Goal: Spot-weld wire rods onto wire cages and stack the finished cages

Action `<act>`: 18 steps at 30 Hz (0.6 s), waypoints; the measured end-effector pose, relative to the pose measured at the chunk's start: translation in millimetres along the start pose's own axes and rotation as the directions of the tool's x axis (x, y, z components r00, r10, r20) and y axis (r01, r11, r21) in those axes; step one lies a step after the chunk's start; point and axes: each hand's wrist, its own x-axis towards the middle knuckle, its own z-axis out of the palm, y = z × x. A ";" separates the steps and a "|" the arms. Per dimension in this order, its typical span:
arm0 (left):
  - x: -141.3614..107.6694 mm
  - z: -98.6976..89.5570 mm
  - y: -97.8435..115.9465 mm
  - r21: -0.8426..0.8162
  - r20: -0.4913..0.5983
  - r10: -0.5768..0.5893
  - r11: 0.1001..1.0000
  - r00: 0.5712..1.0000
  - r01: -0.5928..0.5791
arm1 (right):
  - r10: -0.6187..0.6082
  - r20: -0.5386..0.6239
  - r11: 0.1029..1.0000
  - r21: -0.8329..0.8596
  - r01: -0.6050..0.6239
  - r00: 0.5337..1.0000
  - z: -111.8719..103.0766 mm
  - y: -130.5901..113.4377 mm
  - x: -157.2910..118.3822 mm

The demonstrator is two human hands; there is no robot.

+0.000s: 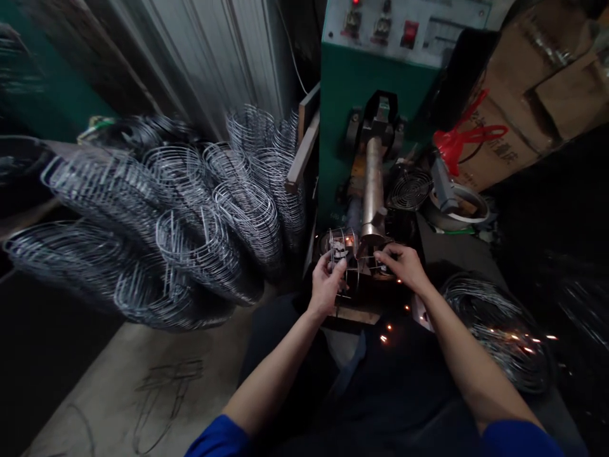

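My left hand (327,282) is closed around the side of a small wire frame (343,241) under the arm of a green spot welder (373,190). My right hand (402,263) pinches a thin wire (368,257) between thumb and fingers, its far end close to the frame, below the metal electrode arm. Bright sparks (384,338) fly from there, down over my lap and off to the right. Dark shadow hides the exact contact between wire, frame and lower electrode.
Several tall stacks of bent wire frames (247,203) stand to my left. At right lie a coil of wire pieces (495,324), a metal bowl (459,209), a small fan (409,188) and a red plastic bag (459,143). Cardboard boxes (518,108) rise behind; a loose wire shape (166,387) lies on the floor.
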 end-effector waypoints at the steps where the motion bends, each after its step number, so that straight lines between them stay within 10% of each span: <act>1: -1.6 -1.6 2.2 0.017 0.005 -0.005 1.000 1.000 0.005 | 0.007 -0.045 1.000 -0.007 -0.007 0.999 -0.1 6.8 -3.9; 8: -12.9 -19.5 6.7 0.172 0.001 0.030 0.985 1.000 -0.029 | 0.317 -0.213 0.885 -0.283 -0.369 0.924 -29.1 72.1 -79.4; 13: -12.3 -22.8 -1.5 0.234 -0.011 0.012 0.972 1.000 -0.009 | 0.702 -0.316 0.480 -0.452 -0.752 0.638 -85.1 125.1 -142.0; 18: -16.2 -20.7 -1.6 0.281 -0.018 0.043 0.959 0.999 -0.036 | 0.781 -0.336 0.360 -0.445 -0.820 0.526 -103.7 153.4 -180.0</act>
